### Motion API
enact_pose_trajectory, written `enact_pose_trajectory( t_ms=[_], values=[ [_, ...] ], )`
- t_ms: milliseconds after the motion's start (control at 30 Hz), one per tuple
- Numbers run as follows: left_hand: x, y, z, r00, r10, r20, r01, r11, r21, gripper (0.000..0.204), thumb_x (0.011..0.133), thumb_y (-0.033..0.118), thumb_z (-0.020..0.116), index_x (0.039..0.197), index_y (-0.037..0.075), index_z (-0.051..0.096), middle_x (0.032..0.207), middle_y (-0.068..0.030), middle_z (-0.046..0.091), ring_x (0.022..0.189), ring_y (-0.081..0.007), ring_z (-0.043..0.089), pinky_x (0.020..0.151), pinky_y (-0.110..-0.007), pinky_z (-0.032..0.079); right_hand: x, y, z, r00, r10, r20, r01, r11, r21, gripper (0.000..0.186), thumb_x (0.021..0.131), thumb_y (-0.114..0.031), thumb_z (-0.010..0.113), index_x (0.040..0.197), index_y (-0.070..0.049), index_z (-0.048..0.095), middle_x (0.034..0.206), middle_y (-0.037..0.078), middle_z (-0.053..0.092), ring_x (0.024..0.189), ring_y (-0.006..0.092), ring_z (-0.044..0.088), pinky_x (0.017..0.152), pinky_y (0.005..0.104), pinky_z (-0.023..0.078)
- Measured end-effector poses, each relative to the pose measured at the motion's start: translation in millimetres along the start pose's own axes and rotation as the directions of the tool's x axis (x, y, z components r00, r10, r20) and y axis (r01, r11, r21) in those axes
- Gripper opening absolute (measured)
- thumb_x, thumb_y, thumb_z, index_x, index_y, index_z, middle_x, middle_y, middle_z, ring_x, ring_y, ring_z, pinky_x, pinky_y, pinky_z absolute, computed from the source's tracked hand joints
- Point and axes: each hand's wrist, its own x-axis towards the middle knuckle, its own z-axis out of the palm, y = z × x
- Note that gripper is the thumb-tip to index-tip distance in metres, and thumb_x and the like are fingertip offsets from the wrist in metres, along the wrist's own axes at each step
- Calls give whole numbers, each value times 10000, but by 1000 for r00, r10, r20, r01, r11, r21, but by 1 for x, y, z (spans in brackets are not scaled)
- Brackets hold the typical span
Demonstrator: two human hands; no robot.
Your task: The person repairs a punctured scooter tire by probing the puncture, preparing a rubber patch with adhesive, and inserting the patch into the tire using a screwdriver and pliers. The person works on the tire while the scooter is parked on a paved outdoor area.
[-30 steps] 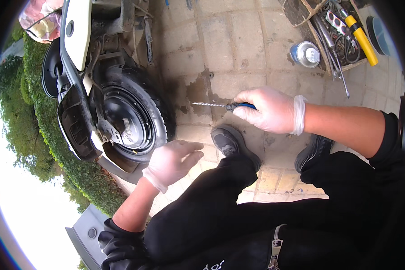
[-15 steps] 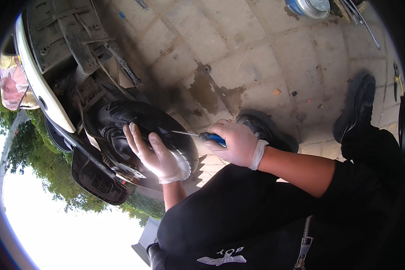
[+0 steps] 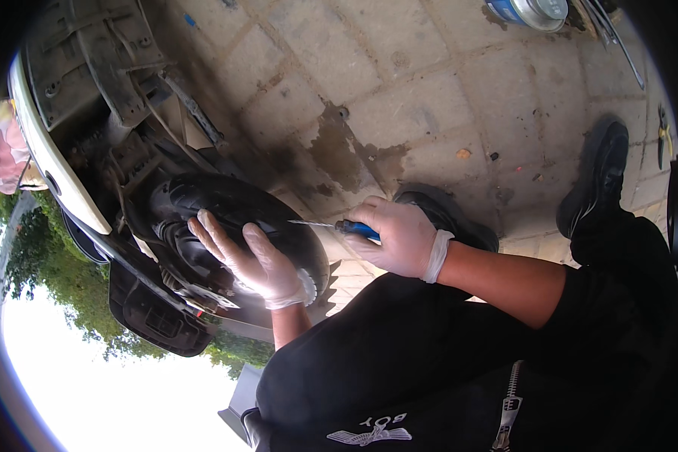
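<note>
A black tire (image 3: 252,200) on a scooter's wheel is in front of me at the left. My left hand (image 3: 250,260), in a thin translucent glove, is open over the tire's near side with fingers stretched toward the hub. Whether the palm presses on the rubber is hard to tell. My right hand (image 3: 401,237), gloved the same way, is closed around the blue handle of a tire reamer (image 3: 360,229). Its thin, pointed metal shaft aims left at the tread, the tip showing in front of the dark tire. Contact with the rubber cannot be made out.
The scooter's dirty underside (image 3: 90,64) and white body edge (image 3: 53,162) fill the upper left. A blue-and-silver can (image 3: 531,11) and metal rods (image 3: 618,45) lie at the top right, yellow-handled pliers (image 3: 664,139) at the right edge. My black shoes (image 3: 601,166) rest on stone paving (image 3: 459,90).
The scooter and wheel sit slightly farther left in view. My left hand has shifted a little left with them. The right hand keeps the reamer in nearly the same spot.
</note>
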Motion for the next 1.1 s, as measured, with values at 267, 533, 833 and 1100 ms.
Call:
enact_pose_trajectory(
  t_ms=[267,533,833,1100],
  values=[
    [-1,1,1,1000,-4,1,4,999,-37,567,1014,190,519,1525,-1,367,1635,-223,228,1507,-375,246,1210,-458,230,10,-25,-19,993,-58,107,89,944,-317,241,890,-246,667,1033,-53,665,907,104,642,753,305,672,612,400,549],
    [-1,1,4,1000,4,-14,-4,1000,-7,547,1012,133,524,1523,4,379,1637,-203,240,1506,-353,259,1211,-437,222,27,-54,-29,958,-148,246,263,798,-543,235,868,-205,676,1024,-30,686,836,113,633,680,284,668,580,391,548],
    [0,-3,4,998,54,-16,-54,999,1,553,1033,208,533,1521,-3,381,1634,-211,236,1509,-357,249,1216,-447,201,79,-51,-54,449,561,696,-871,449,200,351,859,-268,738,933,74,704,791,240,682,672,303,673,675,416,529],
    [0,-4,3,998,64,-15,-64,998,9,564,1034,209,535,1528,-7,368,1629,-218,238,1509,-358,242,1216,-442,201,54,-54,-40,890,-260,374,436,727,-531,193,824,-182,720,822,-10,632,743,143,615,605,279,645,521,397,504]
  ],
)
